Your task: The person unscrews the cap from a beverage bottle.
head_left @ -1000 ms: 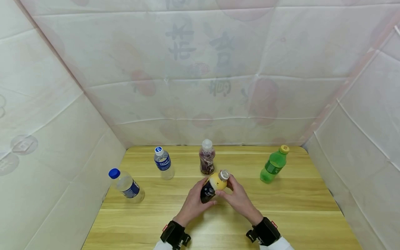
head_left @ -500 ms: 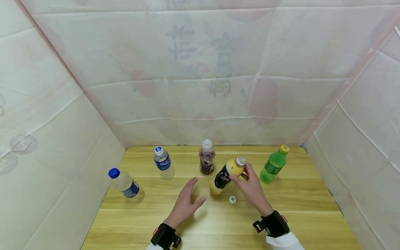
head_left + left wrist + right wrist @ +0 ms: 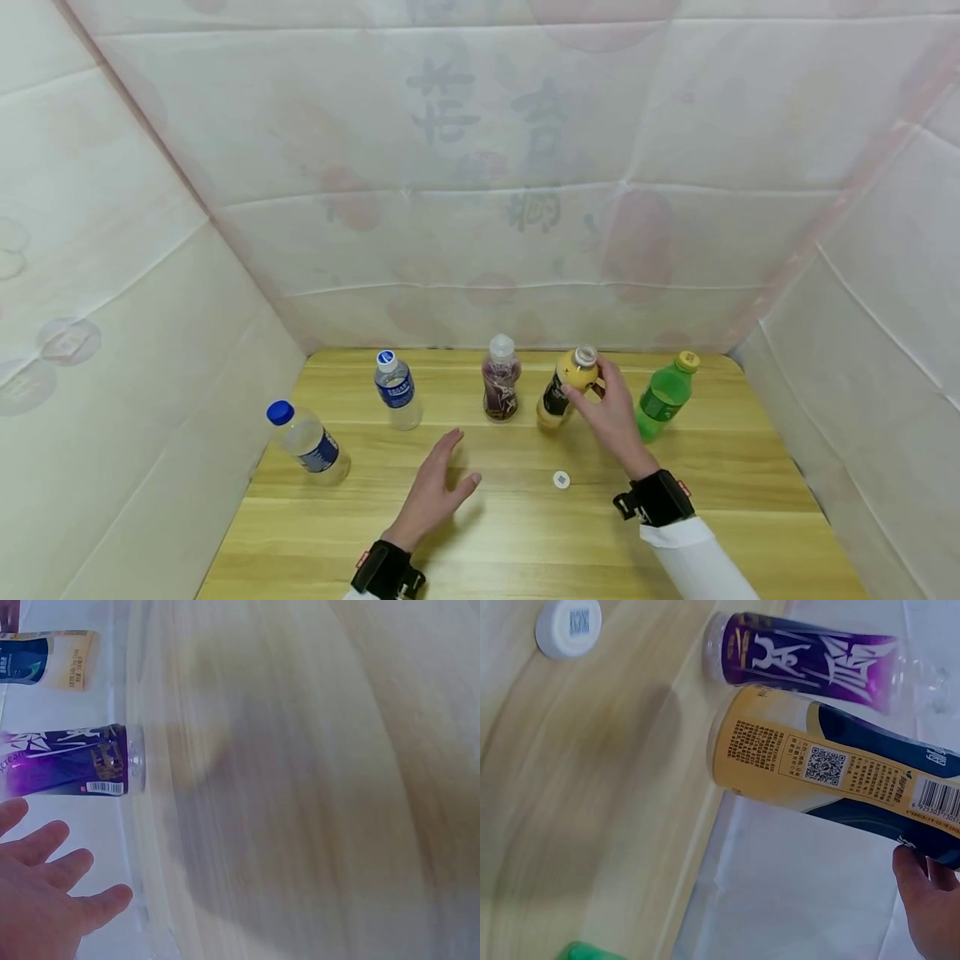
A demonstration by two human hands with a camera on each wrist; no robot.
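Observation:
My right hand [image 3: 615, 417] grips a yellow drink bottle with a dark label [image 3: 557, 397] by its upper part. The bottle stands near the back of the table, slightly tilted in the head view, between a purple-labelled bottle [image 3: 500, 385] and a green bottle [image 3: 664, 396]. No cap shows on its mouth. A white bottle cap [image 3: 561, 479] lies on the wood in front of it. My left hand [image 3: 429, 493] hovers over the table with fingers spread, holding nothing. In the left wrist view the fingers [image 3: 67, 866] point toward the purple-labelled bottle.
Two clear bottles with blue labels stand on the left: one with a white-and-blue cap [image 3: 398, 396], the other with a blue cap [image 3: 318, 450] nearer the front. White cloth walls [image 3: 480, 250] rise behind and beside the wooden table [image 3: 525, 542].
My right hand has carried the yellow bottle back and to the right. The left hand has let go of it and drawn away leftward. The white cap has come into sight on the table.

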